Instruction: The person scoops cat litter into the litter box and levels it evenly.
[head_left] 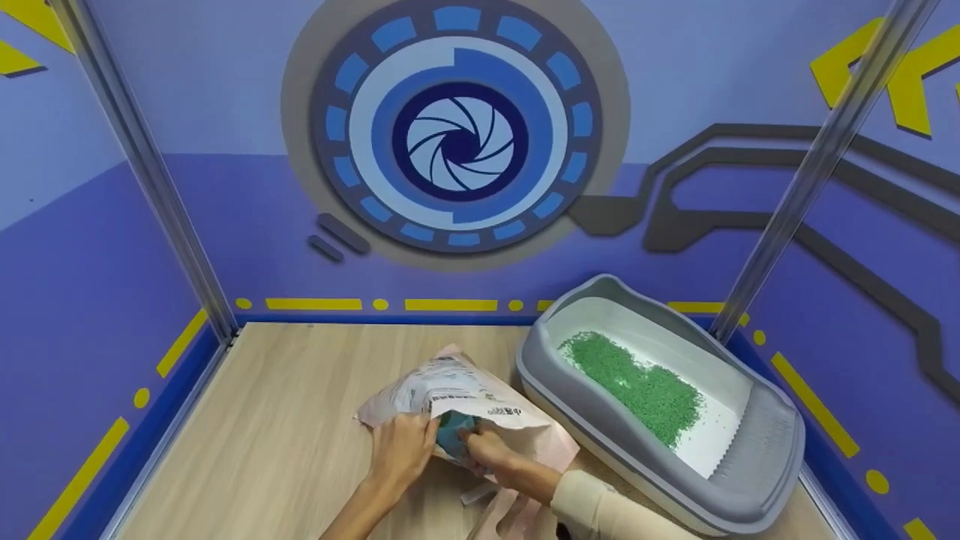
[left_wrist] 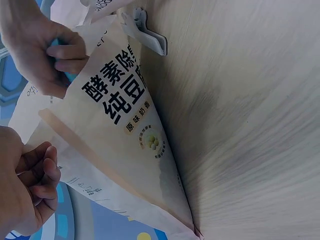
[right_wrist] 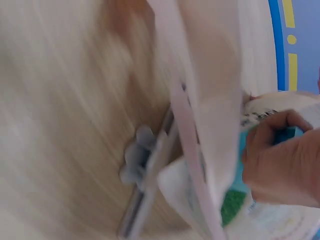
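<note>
A pale pink and white printed bag of green pellets (head_left: 457, 379) lies on the table with its mouth toward me. My left hand (head_left: 401, 450) grips the edge of the bag's mouth, its fingers curled in the left wrist view. Inside the opening, my right hand (head_left: 491, 450) holds a teal scoop (head_left: 456, 433); its lower part is hidden by the bag. Green pellets (right_wrist: 232, 205) show inside the bag in the right wrist view. A grey-white sealing clip (left_wrist: 147, 32) lies on the table beside the bag's mouth.
At the right stands a grey and white litter box (head_left: 765, 457), close to the bag. Green pellets (head_left: 637, 382) are spread over its floor. Blue-purple printed panels (head_left: 247, 225) and metal posts (head_left: 154, 172) enclose the wooden table (head_left: 262, 420).
</note>
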